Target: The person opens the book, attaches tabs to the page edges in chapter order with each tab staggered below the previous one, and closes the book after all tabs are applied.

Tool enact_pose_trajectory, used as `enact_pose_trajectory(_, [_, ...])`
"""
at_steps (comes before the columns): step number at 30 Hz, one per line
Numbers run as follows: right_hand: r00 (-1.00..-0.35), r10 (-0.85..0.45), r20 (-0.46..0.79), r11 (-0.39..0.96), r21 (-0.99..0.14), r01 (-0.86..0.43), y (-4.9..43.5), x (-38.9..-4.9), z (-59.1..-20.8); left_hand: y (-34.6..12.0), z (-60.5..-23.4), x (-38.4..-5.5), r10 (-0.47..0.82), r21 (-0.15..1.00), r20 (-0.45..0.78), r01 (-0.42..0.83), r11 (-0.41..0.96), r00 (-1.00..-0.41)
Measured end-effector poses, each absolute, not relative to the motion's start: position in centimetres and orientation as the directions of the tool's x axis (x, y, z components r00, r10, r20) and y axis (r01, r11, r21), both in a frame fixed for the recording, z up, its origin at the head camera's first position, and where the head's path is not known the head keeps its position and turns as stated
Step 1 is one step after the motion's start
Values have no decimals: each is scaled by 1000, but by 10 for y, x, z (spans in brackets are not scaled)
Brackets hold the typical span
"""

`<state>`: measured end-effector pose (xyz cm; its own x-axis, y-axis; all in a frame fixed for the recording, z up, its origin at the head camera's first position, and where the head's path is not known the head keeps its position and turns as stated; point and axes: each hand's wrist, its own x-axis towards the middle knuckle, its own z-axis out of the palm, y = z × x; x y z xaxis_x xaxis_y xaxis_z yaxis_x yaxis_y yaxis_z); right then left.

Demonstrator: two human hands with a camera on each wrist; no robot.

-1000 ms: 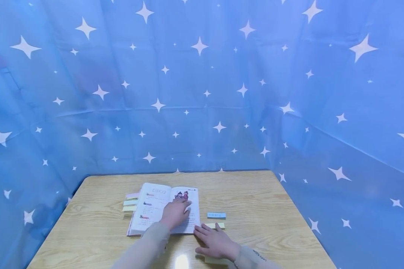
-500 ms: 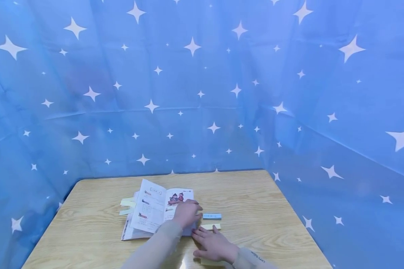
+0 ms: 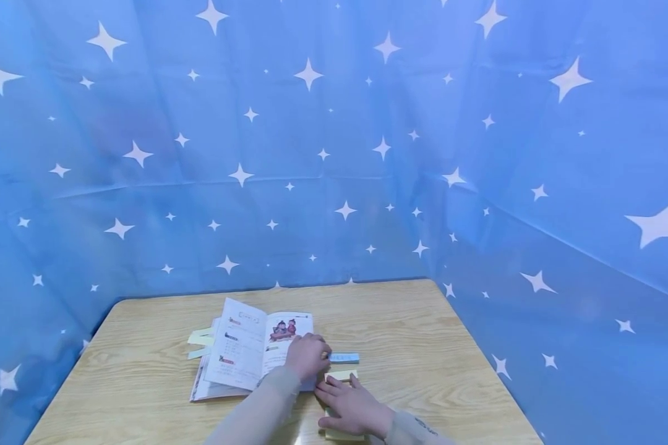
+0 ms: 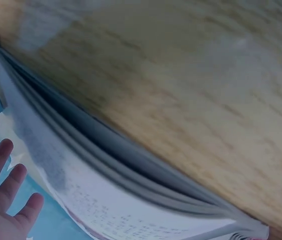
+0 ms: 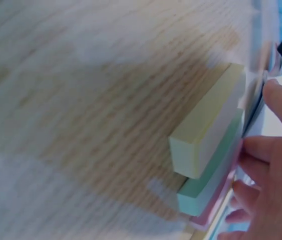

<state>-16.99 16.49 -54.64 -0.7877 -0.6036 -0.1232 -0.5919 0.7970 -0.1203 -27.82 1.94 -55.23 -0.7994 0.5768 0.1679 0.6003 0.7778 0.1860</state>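
An open printed book (image 3: 236, 352) lies on the table, its left leaf lifted slightly and its right page showing a picture of two figures. My left hand (image 3: 307, 356) rests across that page's right edge, and its fingers look spread in the left wrist view, beside the fanned page edges (image 4: 130, 187). With fingers extended, my right hand (image 3: 356, 406) lies at the book's lower right corner. Close to its fingers in the right wrist view are a yellow sticky-note pad (image 5: 206, 120), a green pad (image 5: 213, 167) and a pink pad (image 5: 213, 205). The left fingertips are partly hidden.
A blue sticky-note pad with writing (image 3: 345, 358) and a yellow pad (image 3: 342, 375) lie right of the book. Pale yellow and green tabs (image 3: 200, 337) stick out from its left side. Behind the wooden table (image 3: 423, 346) hangs a blue star-patterned curtain (image 3: 289, 235).
My left hand has slid right across the page to its outer edge. The book's left leaf has risen. The right hand stays by the corner, while the head view has turned slightly right.
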Motion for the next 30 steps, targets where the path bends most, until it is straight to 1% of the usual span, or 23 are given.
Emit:
enact_pose_trajectory(6, [-767, -633, -105, 773, -137, -620, 169, -170, -551, 16, -558, -282, 576, 211, 184, 605, 768, -796])
enact_pose_trajectory(14, [-736, -671, -85, 739, -161, -655, 173, -168, -554, 16, -562, -286, 601, 232, 158, 621, 749, -784])
enact_pose_trajectory(21, [-733, -676, -73, 733, -172, -659, 172, -169, -555, 17, -563, -287, 597, 232, 143, 613, 755, -790])
enact_pose_trajectory(30, [-732, -675, -90, 733, -199, -651, 174, -171, -557, 20, -568, -289, 588, 216, 174, 613, 760, -790])
